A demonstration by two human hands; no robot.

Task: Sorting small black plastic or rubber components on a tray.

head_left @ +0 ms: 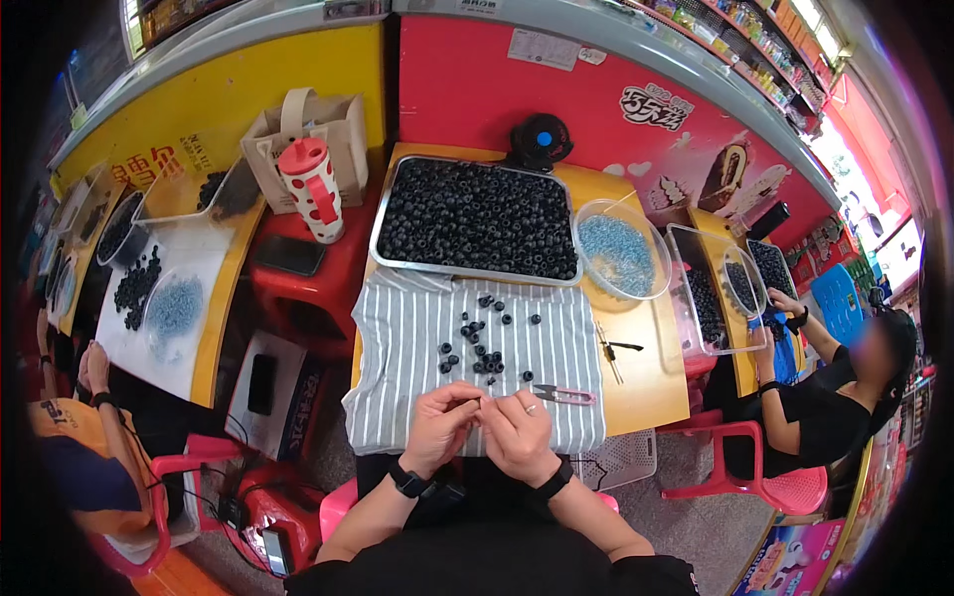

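My left hand [441, 427] and my right hand [518, 433] meet over the near edge of a grey striped cloth [397, 343]. The fingertips of both are pinched together; whatever sits between them is too small and covered to name. Just beyond my fingers, several small black ring-shaped pieces [481, 350] lie loose on the cloth. A pair of thread snips [564, 395] with pink handles rests right of my right hand. Farther back stands a metal tray [477, 269] heaped with the same black pieces. To its right is a clear round tub [623, 250] of small bluish transparent pieces.
A thin black-handled tool [623, 346] lies on the wooden table [651, 382] at right. Behind the tray is a small black fan [542, 141]. On a red stool at left stand a spotted tumbler [314, 189] and a phone [290, 255]. People sit at tables on both sides.
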